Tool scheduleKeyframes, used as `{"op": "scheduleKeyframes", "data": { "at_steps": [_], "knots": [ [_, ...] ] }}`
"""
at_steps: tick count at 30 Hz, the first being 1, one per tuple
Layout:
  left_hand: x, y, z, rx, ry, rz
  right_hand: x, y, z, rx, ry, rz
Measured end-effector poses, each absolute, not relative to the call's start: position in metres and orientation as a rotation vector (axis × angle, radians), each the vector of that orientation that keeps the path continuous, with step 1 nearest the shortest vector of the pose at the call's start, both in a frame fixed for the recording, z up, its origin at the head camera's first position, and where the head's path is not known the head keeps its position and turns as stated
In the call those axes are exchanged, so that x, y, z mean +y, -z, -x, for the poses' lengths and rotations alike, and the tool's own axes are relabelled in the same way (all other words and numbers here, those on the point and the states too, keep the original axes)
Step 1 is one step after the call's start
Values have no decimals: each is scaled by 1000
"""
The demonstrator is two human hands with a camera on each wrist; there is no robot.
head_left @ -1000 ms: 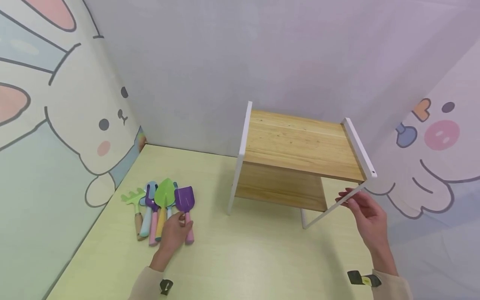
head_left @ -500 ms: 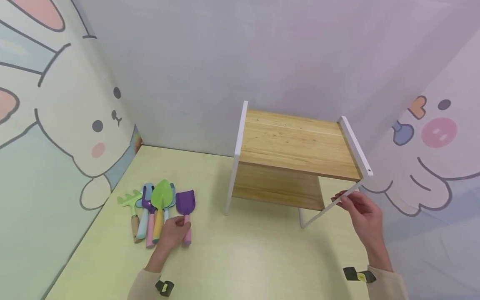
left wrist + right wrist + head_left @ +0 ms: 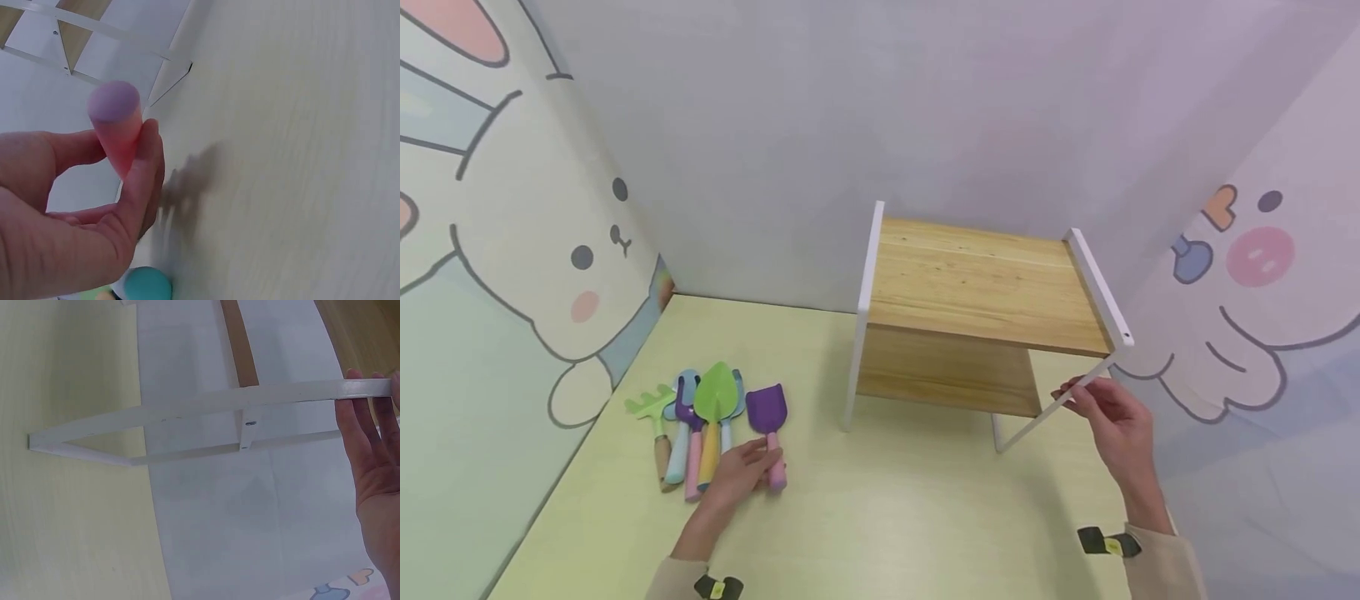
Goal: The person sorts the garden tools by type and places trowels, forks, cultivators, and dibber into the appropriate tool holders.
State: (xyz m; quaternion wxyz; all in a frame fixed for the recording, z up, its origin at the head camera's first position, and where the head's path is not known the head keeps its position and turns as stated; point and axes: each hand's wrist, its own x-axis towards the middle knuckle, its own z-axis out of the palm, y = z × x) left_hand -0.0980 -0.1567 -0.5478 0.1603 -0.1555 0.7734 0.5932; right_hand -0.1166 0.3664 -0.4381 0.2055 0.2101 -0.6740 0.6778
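Observation:
My left hand (image 3: 736, 477) holds the pink handle of a toy shovel (image 3: 767, 408) with a purple blade. In the left wrist view the handle (image 3: 119, 125) sits between thumb and fingers, its rounded end up towards the camera. Beside it on the left lie a green trowel (image 3: 716, 392) with a yellow handle, a green rake (image 3: 651, 403) and several other toy garden tools, side by side. My right hand (image 3: 1118, 425) grips the slanting white front leg (image 3: 206, 403) of a two-tier wooden shelf (image 3: 977, 279), fingers wrapped around it.
The shelf's lower board (image 3: 943, 371) stands above the pale table (image 3: 880, 517). A grey-white cloth wall (image 3: 760, 150) rises behind, and side panels with a rabbit (image 3: 527, 275) and a pig cartoon close in left and right.
The shovel has moved slightly to the right, away from the other tools, with my left hand on its handle. The whole scene shifts a little left in view; my right hand keeps its grip.

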Motion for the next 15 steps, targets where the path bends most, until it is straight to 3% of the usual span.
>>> {"op": "scheduleKeyframes", "data": {
  "at_steps": [15],
  "knots": [
    [-149,549,85,2116,-1822,469,364,438,117,-1870,-1890,-559]
  ]
}}
